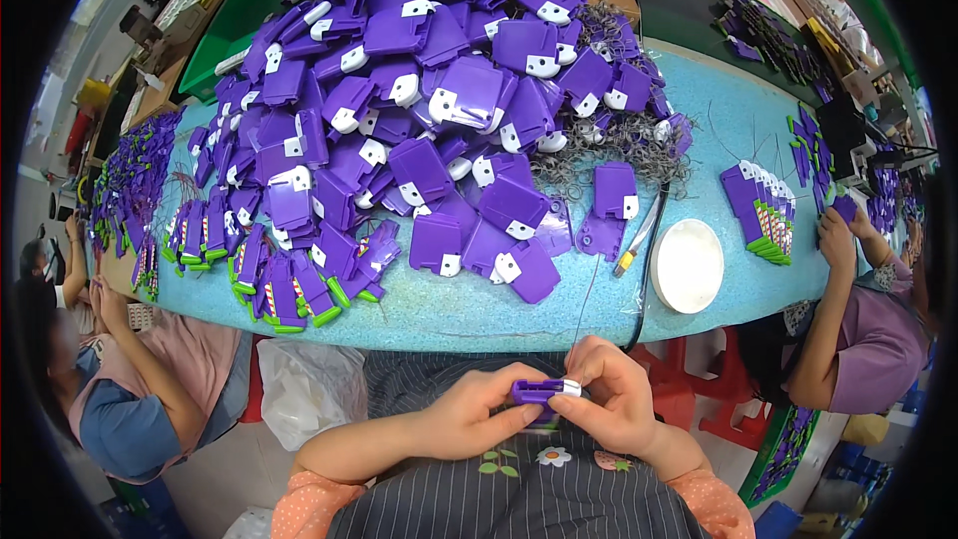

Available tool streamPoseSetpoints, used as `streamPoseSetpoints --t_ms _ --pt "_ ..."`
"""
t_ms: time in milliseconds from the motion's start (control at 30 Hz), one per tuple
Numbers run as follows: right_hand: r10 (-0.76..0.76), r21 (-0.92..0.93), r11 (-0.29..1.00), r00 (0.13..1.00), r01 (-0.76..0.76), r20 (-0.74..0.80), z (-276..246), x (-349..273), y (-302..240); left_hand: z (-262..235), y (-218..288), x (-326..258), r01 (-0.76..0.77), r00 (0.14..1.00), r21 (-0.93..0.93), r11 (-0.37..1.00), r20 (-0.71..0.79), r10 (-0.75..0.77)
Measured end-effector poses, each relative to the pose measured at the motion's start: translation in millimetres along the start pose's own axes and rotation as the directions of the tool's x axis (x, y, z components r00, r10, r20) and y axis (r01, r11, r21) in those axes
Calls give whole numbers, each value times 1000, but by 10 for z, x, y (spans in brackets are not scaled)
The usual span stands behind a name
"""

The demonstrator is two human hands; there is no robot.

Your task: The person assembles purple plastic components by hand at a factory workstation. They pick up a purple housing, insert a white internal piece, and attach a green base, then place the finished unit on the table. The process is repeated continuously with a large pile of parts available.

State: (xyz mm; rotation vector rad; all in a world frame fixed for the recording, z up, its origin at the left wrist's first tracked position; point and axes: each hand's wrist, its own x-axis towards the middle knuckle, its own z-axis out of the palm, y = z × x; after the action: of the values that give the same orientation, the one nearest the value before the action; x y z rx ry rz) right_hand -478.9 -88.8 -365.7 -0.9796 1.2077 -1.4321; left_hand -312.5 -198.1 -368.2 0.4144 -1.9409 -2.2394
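Observation:
Close to my body, just off the table's near edge, I hold a small purple plastic case (532,392) with a white end piece. It is turned edge-on, so a slot along its narrow side shows. My left hand (469,417) is closed on its purple end. At the white end, my right hand (619,401) pinches with thumb and fingers. A thin dark wire (585,311) rises from my right fingers toward the table; where its lower end sits is hidden. Two purple cases (616,190) lie on the table beyond my hands.
A large heap of purple-and-white cases (399,140) covers the blue table (479,324). Nearby are tangled grey wires (639,155), a white bowl (689,267) and a yellow-handled blade (627,261). Green-ended pieces (284,299) lie left. Co-workers sit at left (150,379) and right (878,339).

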Motion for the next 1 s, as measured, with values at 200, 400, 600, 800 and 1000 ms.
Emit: streamPoseSetpoints --t_ms 200,400,600,800,1000 --pt "-104 -213 972 995 99 -9 -86 38 43 -136 112 183 -103 994 210 972 58 92" --pt "213 -453 862 973 -228 -84 -92 52 -148 -261 121 157 -88 930 -41 995 -362 67" --pt "186 -399 901 983 -170 1 -3 -75 47 -65 -128 38 -47 934 8 999 -354 47" --pt "177 -282 944 984 -172 -5 -2 -79 64 -33 -65 2 -76 922 -266 961 -385 -34" --pt "217 -284 938 976 -200 30 -29 32 104 117 -235 2 -64 885 -138 988 -466 -8"
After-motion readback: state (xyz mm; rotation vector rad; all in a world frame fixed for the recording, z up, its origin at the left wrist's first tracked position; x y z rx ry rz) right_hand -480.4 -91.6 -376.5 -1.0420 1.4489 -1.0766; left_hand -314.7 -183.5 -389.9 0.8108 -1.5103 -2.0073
